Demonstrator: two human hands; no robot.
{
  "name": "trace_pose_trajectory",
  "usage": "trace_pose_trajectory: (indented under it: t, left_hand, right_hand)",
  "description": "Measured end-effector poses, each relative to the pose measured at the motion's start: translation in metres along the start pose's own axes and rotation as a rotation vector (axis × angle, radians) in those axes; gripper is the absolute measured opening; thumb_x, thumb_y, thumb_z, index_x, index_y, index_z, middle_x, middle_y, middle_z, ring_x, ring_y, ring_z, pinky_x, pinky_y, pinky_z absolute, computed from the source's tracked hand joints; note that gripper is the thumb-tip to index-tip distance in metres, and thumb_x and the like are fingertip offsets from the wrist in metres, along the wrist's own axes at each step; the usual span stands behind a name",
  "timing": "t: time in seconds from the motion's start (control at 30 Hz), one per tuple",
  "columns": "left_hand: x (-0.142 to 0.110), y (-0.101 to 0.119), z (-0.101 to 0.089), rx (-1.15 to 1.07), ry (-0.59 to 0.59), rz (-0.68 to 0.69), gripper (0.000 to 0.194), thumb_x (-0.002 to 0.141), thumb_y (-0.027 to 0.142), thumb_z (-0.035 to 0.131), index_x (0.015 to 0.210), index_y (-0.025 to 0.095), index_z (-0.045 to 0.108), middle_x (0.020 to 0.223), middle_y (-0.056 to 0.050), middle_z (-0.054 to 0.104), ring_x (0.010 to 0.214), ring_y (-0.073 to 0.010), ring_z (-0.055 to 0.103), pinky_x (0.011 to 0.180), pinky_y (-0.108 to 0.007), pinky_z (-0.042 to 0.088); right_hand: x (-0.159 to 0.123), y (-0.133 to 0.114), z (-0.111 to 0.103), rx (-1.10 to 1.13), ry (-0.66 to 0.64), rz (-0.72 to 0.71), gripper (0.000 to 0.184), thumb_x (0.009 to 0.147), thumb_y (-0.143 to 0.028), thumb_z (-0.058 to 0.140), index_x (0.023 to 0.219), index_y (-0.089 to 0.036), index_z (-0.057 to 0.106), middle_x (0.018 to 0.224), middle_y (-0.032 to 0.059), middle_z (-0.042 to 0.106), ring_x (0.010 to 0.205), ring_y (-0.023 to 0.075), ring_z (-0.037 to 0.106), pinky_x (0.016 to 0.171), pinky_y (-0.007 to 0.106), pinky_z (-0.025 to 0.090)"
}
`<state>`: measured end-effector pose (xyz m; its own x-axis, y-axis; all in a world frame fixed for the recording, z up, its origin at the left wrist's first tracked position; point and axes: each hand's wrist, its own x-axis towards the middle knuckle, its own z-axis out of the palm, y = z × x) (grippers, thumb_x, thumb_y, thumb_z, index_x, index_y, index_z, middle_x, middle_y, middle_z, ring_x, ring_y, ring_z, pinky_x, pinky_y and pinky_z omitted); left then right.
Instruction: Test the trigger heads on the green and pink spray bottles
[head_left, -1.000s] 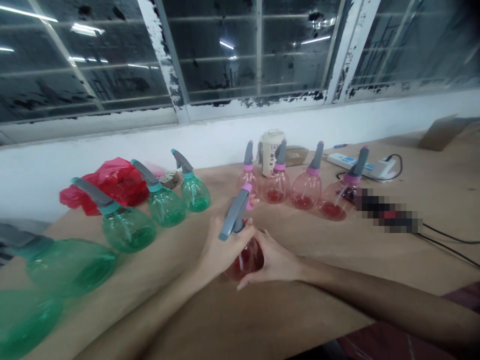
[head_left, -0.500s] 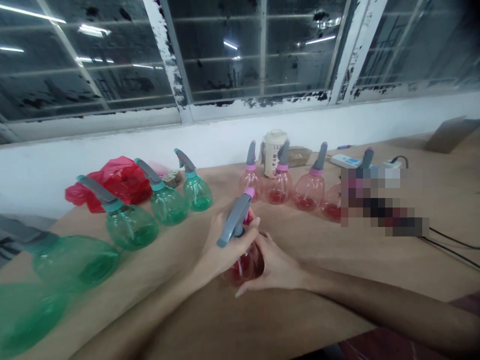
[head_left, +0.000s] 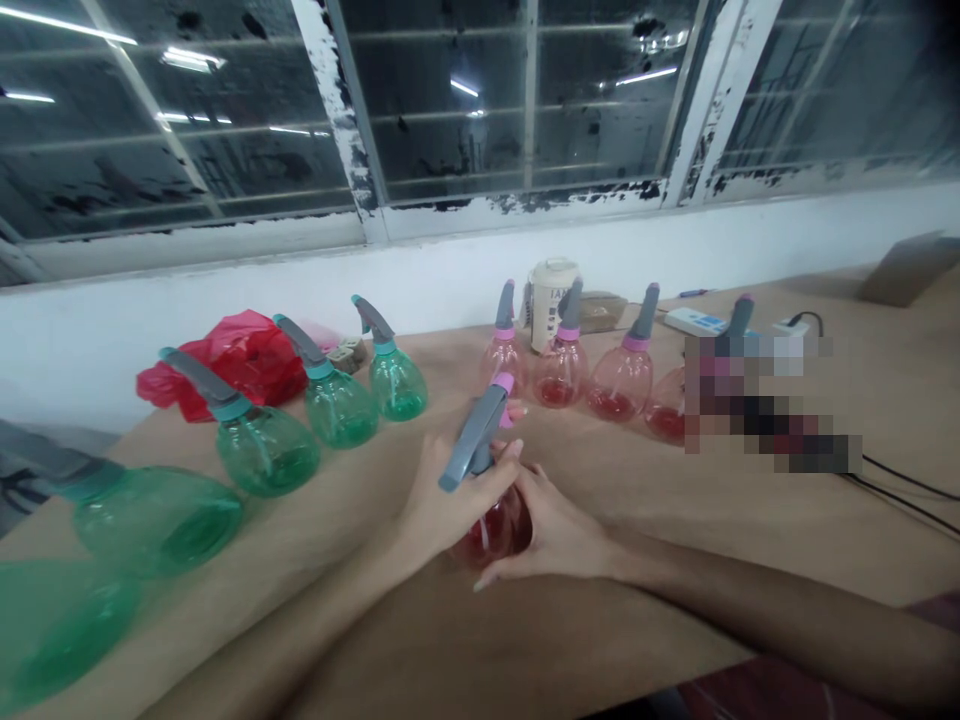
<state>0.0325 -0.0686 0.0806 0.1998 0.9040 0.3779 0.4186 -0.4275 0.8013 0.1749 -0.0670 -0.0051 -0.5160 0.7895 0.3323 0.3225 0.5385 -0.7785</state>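
Observation:
Both my hands are on a pink spray bottle (head_left: 489, 535) with red liquid inside and a grey spray head, at the table's middle. My left hand (head_left: 450, 495) is closed around its neck, just below the spray head. Lower down, my right hand (head_left: 551, 520) wraps the bottle's right side, thumb toward me. The hands hide most of the neck. Several like pink spray bottles (head_left: 619, 385) stand in a row behind, toward the right. On the left, several green spray bottles (head_left: 341, 410) with green liquid form a slanting row.
A red plastic bag (head_left: 240, 360) lies behind the green bottles. Near the wall stands a paper cup (head_left: 553, 300). To the right are a white power strip (head_left: 694, 322), black cables (head_left: 907, 487), a blurred-out patch and a brown cardboard piece (head_left: 907, 268).
The view has shifted very slightly. The spray head in my hands has turned a little, and its pink trigger and a fingertip now show more behind it. Both hands keep their hold.

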Motion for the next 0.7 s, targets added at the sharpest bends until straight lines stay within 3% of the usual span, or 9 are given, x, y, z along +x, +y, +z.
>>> trace_pose_trajectory:
  t: [0.13,0.43,0.6,0.7]
  left_hand:
    - [0.0004,-0.0033,0.0001,0.059,-0.014,0.086,0.031,0.078,0.018,0.058,0.107,0.026,0.061,0.098,-0.001,0.070,0.081,-0.0175,0.067,0.083,-0.033,0.053]
    - [0.0008,-0.0039,-0.0029,0.088,-0.016,0.090,0.028,0.078,0.022,0.059,0.106,0.024,0.061,0.091,-0.001,0.070,0.079,-0.0177,0.069,0.077,-0.030,0.055]
    - [-0.0004,-0.0057,-0.0029,0.073,-0.041,0.023,0.018,0.079,0.029,0.059,0.095,0.022,0.060,0.068,0.002,0.068,0.064,-0.0168,0.067,0.063,-0.027,0.054]
    - [0.0007,-0.0036,-0.0042,0.011,-0.073,0.021,0.022,0.079,0.028,0.060,0.100,0.023,0.059,0.080,0.000,0.070,0.071,-0.0173,0.069,0.069,-0.029,0.055]
  right_hand:
    - [0.0004,0.0023,-0.0001,0.034,-0.008,-0.030,0.115,0.048,-0.049,0.084,0.142,-0.029,0.022,0.136,0.0097,0.046,0.125,0.0320,0.042,0.103,0.052,0.034]
    - [-0.0007,0.0002,-0.0010,0.033,-0.019,-0.006,0.114,0.048,-0.052,0.083,0.142,-0.027,0.024,0.135,0.0114,0.047,0.125,0.0328,0.043,0.104,0.053,0.033]
    - [-0.0006,-0.0012,-0.0015,0.033,-0.018,0.004,0.113,0.049,-0.055,0.081,0.142,-0.027,0.023,0.138,0.0122,0.043,0.128,0.0332,0.040,0.105,0.054,0.033]
    - [-0.0001,-0.0016,-0.0019,0.023,-0.022,0.006,0.116,0.047,-0.058,0.081,0.143,-0.029,0.021,0.140,0.0112,0.042,0.129,0.0343,0.038,0.106,0.056,0.029]
